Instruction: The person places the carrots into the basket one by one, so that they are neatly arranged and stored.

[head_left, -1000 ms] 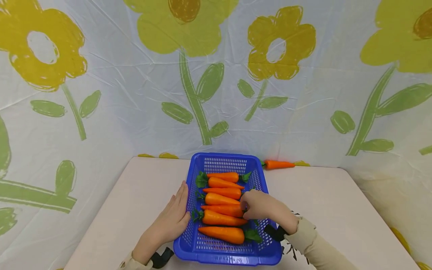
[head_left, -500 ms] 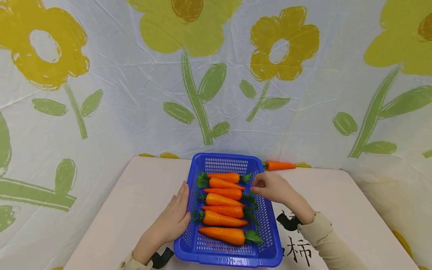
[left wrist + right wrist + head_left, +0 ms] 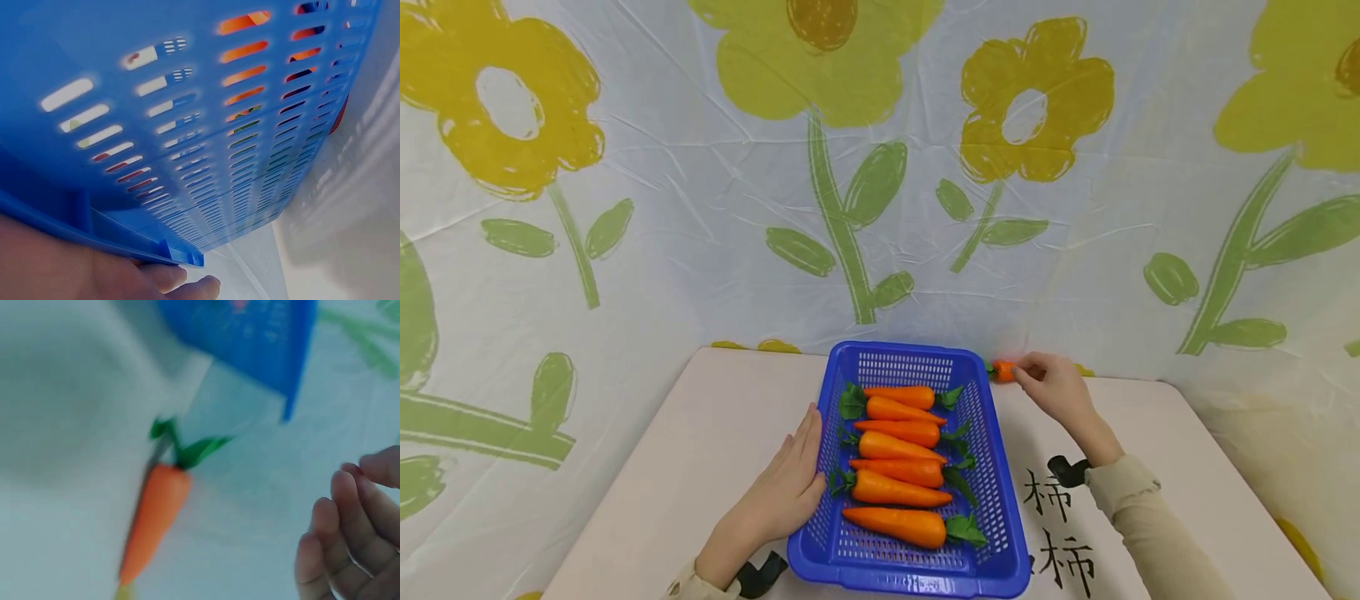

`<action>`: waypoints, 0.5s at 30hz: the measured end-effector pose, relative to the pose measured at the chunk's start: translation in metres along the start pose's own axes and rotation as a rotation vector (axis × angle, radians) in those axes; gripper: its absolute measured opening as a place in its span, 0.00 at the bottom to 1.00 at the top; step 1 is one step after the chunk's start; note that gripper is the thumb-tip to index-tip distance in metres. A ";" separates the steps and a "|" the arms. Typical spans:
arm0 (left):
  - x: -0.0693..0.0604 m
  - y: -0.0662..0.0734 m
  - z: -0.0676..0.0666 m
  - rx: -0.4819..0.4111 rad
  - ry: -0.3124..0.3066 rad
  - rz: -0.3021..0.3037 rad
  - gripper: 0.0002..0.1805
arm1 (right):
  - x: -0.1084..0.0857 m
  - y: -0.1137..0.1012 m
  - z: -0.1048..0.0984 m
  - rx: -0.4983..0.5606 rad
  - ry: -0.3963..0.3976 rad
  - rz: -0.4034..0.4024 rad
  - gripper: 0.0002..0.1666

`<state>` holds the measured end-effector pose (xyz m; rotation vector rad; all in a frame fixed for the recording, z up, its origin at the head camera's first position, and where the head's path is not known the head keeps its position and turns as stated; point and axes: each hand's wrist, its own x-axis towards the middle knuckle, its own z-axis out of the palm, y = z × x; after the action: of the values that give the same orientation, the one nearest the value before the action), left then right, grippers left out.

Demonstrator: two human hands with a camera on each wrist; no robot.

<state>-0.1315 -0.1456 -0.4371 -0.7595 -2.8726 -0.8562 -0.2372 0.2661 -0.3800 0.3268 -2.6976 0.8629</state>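
Note:
A blue perforated plastic basket [image 3: 917, 581] stands on the table with several orange carrots [image 3: 901, 493] lying crosswise in a column, their green tops to either side. My left hand [image 3: 777, 487] lies along the basket's left side with straight fingers; in the left wrist view its fingers [image 3: 164, 276] touch the rim from outside. Past the basket's far right corner, one more carrot [image 3: 156, 515] lies on the table. My right hand [image 3: 1060, 390] hovers over that carrot and hides its tip in the head view. The right wrist view shows relaxed fingers [image 3: 350, 519] apart from the carrot.
A pale table [image 3: 700, 433] carries black printed characters [image 3: 1063, 562] right of the basket. Behind it hangs a white cloth [image 3: 715, 275] with yellow flowers, close to the table's far edge.
My right hand has left the carrot tops inside the basket, crossed its right rim and moved away toward the carrot at the back. The left hand stays at the basket's side.

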 end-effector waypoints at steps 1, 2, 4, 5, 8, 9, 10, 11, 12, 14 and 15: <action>0.000 0.000 0.000 0.003 -0.002 -0.003 0.42 | 0.001 0.007 0.000 -0.009 0.021 0.003 0.08; 0.000 -0.001 0.000 0.004 -0.004 -0.005 0.42 | 0.002 0.013 0.000 -0.021 0.044 0.006 0.08; 0.000 -0.001 0.000 0.006 -0.009 -0.008 0.42 | 0.003 0.028 0.001 -0.039 0.091 -0.002 0.08; 0.000 -0.001 0.000 0.005 -0.010 -0.008 0.42 | 0.004 0.035 0.002 -0.051 0.116 -0.016 0.07; 0.000 -0.002 0.001 0.001 -0.009 -0.005 0.42 | 0.007 0.058 0.006 -0.065 0.160 -0.059 0.09; 0.000 -0.002 0.001 0.002 -0.011 -0.005 0.42 | 0.008 0.066 0.007 -0.070 0.161 -0.063 0.10; 0.000 -0.002 0.001 0.001 -0.020 -0.010 0.42 | 0.008 0.073 0.007 -0.074 0.150 -0.063 0.12; 0.000 -0.002 0.000 0.003 -0.027 -0.013 0.42 | 0.008 0.079 0.008 -0.082 0.137 -0.060 0.14; 0.000 -0.002 0.000 0.000 -0.034 -0.017 0.42 | 0.009 0.083 0.007 -0.092 0.108 -0.045 0.17; 0.001 -0.002 0.000 0.004 -0.058 -0.030 0.43 | 0.007 0.088 0.007 -0.118 0.057 -0.023 0.21; 0.001 -0.002 0.000 0.004 -0.064 -0.032 0.43 | 0.004 0.086 0.009 -0.134 0.048 -0.021 0.23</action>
<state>-0.1331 -0.1470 -0.4380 -0.7564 -2.9487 -0.8450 -0.2686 0.3286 -0.4305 0.2993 -2.6857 0.6707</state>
